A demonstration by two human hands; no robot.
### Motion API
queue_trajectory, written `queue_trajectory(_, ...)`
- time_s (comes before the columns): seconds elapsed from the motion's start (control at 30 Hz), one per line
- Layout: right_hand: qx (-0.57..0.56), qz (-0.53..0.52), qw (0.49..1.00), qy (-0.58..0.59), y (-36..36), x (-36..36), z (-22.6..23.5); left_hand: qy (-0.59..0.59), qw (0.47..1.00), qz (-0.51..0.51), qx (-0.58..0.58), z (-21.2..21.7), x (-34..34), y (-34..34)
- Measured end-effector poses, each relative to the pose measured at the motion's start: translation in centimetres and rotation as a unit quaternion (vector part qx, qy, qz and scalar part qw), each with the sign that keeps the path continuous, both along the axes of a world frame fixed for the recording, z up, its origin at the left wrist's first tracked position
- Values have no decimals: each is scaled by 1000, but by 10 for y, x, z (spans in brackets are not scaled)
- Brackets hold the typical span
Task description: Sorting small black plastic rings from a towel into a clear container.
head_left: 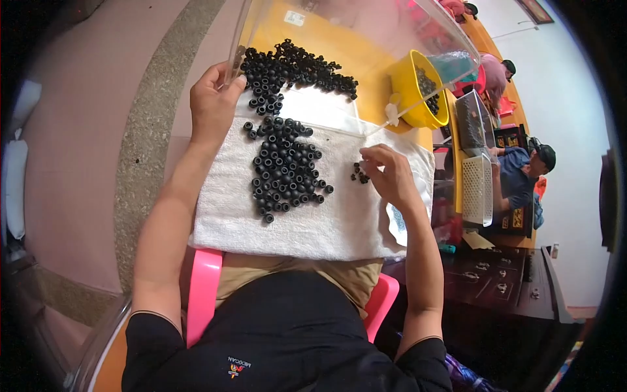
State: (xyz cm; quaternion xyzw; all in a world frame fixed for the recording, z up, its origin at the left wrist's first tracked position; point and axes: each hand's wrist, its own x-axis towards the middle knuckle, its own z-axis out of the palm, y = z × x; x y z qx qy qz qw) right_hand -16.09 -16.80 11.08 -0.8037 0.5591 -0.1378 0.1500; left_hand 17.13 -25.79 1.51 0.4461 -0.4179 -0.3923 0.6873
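A white towel (339,222) lies across my lap with a pile of several small black rings (284,170) on it. More black rings (294,68) lie at the mouth of a clear plastic bin (366,26) tilted over the towel. My left hand (212,104) grips the bin's left rim. My right hand (388,173) rests on the towel's right side, its fingertips pinched beside a few separate black rings (359,175).
A yellow bucket (411,85) holding black rings stands on the orange table (339,52) beyond. A white perforated basket (477,189) sits at right, where other people sit. My pink chair (204,287) shows below the towel. A dark carved table (503,281) is at lower right.
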Motion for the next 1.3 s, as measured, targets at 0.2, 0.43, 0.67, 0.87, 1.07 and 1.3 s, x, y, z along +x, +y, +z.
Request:
queue_trajectory(0.2, -30, 64, 997, -27, -37, 52, 12, -4, 1000, -2, 5, 3, -1, 2)
queue_trajectory(0.43, -40, 101, 994, -22, -91, 108, -17, -4, 1000, -11, 12, 3, -1, 3)
queue_trajectory(0.67, -33, 79, 995, 48, -110, 134, -25, 10, 1000, -21, 1, 4, 1, 2)
queue_trajectory(0.87, -54, 91, 993, 44, -115, 144, -32, 30, 999, -26, -3, 0, 1, 1)
queue_trajectory(1.07, -48, 81, 995, 45, -113, 131, -35, 21, 999, -27, 13, 6, -1, 4)
queue_trajectory(1.3, -64, 69, 995, -42, -88, 81, -27, -2, 1000, -15, 15, 8, 0, 6)
